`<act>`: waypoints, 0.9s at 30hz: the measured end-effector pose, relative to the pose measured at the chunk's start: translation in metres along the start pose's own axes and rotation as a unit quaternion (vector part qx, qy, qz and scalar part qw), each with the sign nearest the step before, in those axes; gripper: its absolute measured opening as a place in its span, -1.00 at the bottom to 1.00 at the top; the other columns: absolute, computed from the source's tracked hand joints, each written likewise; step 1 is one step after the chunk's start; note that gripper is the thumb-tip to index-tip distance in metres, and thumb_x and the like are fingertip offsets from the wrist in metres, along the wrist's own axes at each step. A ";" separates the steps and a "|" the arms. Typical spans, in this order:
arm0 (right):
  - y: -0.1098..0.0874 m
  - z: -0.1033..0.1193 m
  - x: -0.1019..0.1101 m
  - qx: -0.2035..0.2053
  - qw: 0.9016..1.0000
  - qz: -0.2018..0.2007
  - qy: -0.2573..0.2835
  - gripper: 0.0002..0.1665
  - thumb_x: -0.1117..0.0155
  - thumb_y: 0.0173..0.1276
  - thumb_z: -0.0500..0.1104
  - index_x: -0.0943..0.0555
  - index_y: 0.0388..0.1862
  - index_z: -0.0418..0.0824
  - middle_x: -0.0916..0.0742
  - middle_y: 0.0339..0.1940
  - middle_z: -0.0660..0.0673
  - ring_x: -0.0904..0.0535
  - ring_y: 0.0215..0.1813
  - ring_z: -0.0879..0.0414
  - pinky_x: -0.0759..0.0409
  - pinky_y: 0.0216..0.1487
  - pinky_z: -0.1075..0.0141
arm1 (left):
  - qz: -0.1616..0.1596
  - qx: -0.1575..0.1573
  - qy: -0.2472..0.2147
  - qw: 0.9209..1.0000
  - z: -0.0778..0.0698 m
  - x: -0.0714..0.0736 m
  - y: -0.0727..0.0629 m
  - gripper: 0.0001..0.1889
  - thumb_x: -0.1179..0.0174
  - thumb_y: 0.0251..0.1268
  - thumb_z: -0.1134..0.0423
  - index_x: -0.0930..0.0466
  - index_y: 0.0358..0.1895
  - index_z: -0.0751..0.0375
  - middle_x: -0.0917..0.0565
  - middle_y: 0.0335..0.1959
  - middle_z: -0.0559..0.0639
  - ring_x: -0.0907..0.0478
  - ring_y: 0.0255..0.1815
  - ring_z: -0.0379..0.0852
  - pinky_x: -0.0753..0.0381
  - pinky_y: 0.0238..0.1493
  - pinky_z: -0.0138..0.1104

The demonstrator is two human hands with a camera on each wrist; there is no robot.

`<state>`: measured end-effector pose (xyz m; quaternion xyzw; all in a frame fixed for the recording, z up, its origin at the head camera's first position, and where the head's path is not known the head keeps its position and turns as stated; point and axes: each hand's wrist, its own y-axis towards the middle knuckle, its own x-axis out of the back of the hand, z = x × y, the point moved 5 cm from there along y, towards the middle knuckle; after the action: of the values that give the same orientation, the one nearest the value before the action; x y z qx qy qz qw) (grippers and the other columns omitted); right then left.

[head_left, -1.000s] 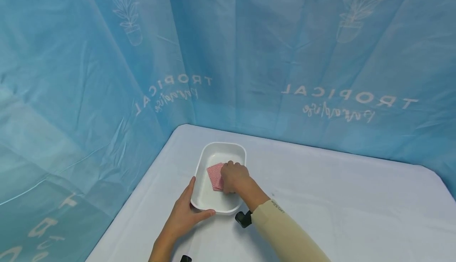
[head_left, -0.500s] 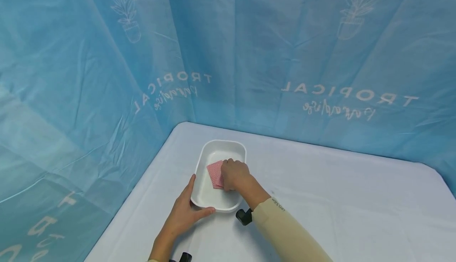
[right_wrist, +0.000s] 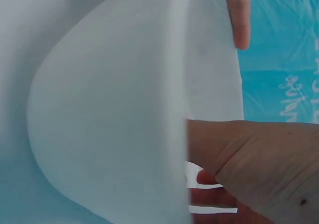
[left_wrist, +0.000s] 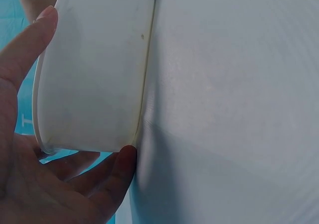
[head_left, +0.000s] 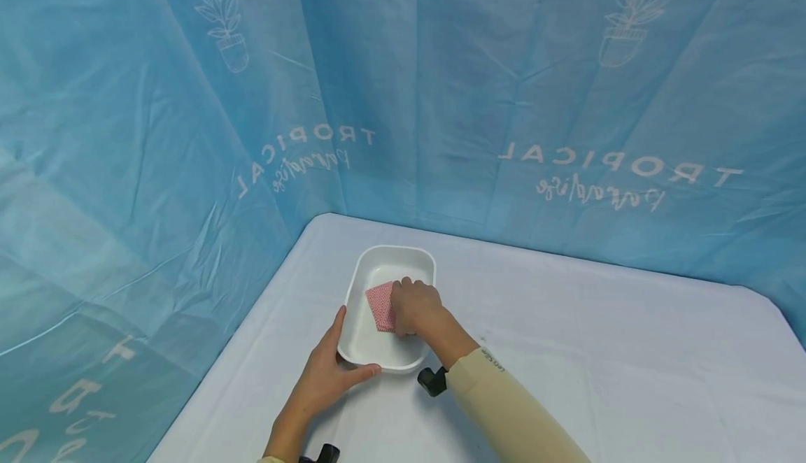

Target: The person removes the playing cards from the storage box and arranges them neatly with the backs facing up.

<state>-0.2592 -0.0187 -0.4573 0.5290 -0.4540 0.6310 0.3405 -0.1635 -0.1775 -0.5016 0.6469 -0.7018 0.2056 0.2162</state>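
Inside the white dish point(head_left: 392, 261) — on its bare floor — the red-and-white patterned cloth point(head_left: 379, 307) is seen protruding leftward from beneath the right hand point(head_left: 413, 309), the nearer one. The visible piece is aligned roughly with the dish's long axis, which is pointed away from the person; its right part is hidden. The right fingers are curled down over it, apparently gripping, though their tips are concealed — knuckles up, forearm slanted in from the near right. By the left hand point(head_left: 323, 379), the dish's near-left corner is gripped, thumb at the near rim.
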 end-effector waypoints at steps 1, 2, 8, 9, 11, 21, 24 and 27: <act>-0.001 0.000 0.001 0.001 1.000 -0.003 -0.004 -0.13 -0.61 -0.13 0.03 -0.50 0.18 -0.20 -0.56 -0.17 -0.09 -0.46 -0.21 0.04 -0.62 -0.19 0.19 | 0.001 0.002 0.000 1.000 -0.001 0.000 0.000 0.26 -0.51 -0.21 -0.22 0.24 0.54 -0.29 -0.06 0.50 -0.13 -0.11 0.44 -0.06 -0.21 0.34 0.03; -0.001 0.000 0.001 0.003 1.000 -0.005 -0.009 -0.13 -0.60 -0.12 0.04 -0.49 0.19 -0.21 -0.56 -0.15 -0.09 -0.46 -0.20 0.04 -0.62 -0.19 0.19 | 0.001 0.003 0.001 1.000 -0.001 0.000 0.000 0.26 -0.51 -0.21 -0.22 0.24 0.53 -0.30 -0.06 0.50 -0.14 -0.11 0.44 -0.07 -0.21 0.34 0.03; 0.000 -0.002 0.003 0.003 1.000 -0.014 -0.018 -0.16 -0.59 -0.13 0.07 -0.50 0.12 -0.27 -0.53 -0.08 -0.13 -0.41 -0.13 0.03 -0.61 -0.23 0.19 | 0.002 0.005 0.002 1.000 -0.004 0.000 0.000 0.27 -0.52 -0.21 -0.21 0.22 0.55 -0.23 -0.07 0.50 -0.11 -0.13 0.43 -0.04 -0.22 0.34 0.03; 0.000 -0.002 0.003 0.003 1.000 -0.014 -0.015 -0.18 -0.59 -0.14 0.06 -0.51 0.09 -0.27 -0.52 -0.09 -0.13 -0.40 -0.13 0.04 -0.61 -0.24 0.20 | 0.002 0.005 0.001 1.000 -0.004 0.000 0.000 0.27 -0.52 -0.21 -0.20 0.21 0.55 -0.21 -0.07 0.50 -0.10 -0.14 0.43 -0.04 -0.22 0.33 0.03; -0.001 -0.003 0.003 0.006 1.000 -0.014 -0.012 -0.21 -0.59 -0.14 0.06 -0.52 0.05 -0.26 -0.51 -0.09 -0.13 -0.38 -0.13 0.04 -0.60 -0.25 0.21 | 0.002 0.006 -0.002 1.000 -0.004 0.000 -0.001 0.27 -0.51 -0.20 -0.20 0.20 0.55 -0.17 -0.07 0.50 -0.09 -0.14 0.43 -0.02 -0.23 0.33 0.04; 0.000 -0.005 0.002 0.031 0.999 -0.033 0.012 -0.24 -0.62 -0.18 0.04 -0.53 -0.01 -0.24 -0.47 -0.11 -0.10 -0.34 -0.12 0.05 -0.58 -0.27 0.25 | 0.003 0.014 -0.004 1.000 -0.003 -0.001 -0.003 0.26 -0.50 -0.17 -0.20 0.24 0.55 -0.17 -0.06 0.50 -0.07 -0.14 0.43 0.02 -0.24 0.31 0.09; 0.000 -0.006 0.004 0.035 0.999 -0.039 0.012 -0.16 -0.64 -0.20 0.08 -0.52 0.05 -0.24 -0.48 -0.08 -0.10 -0.34 -0.08 0.06 -0.60 -0.17 0.25 | 0.003 0.010 -0.003 1.000 -0.003 -0.001 -0.002 0.27 -0.50 -0.18 -0.20 0.22 0.56 -0.14 -0.08 0.50 -0.04 -0.16 0.42 0.03 -0.25 0.30 0.09; 0.000 -0.007 0.008 0.045 0.998 -0.045 0.012 -0.10 -0.64 -0.21 0.09 -0.50 0.12 -0.23 -0.48 -0.04 -0.10 -0.34 -0.05 0.06 -0.58 -0.06 0.24 | 0.001 0.006 -0.002 1.000 -0.005 -0.001 -0.002 0.27 -0.51 -0.18 -0.20 0.19 0.56 -0.08 -0.11 0.49 -0.01 -0.19 0.40 0.04 -0.27 0.28 0.09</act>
<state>-0.2631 -0.0128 -0.4496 0.5562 -0.3968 0.6407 0.3503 -0.1615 -0.1737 -0.4977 0.6477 -0.7019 0.2083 0.2108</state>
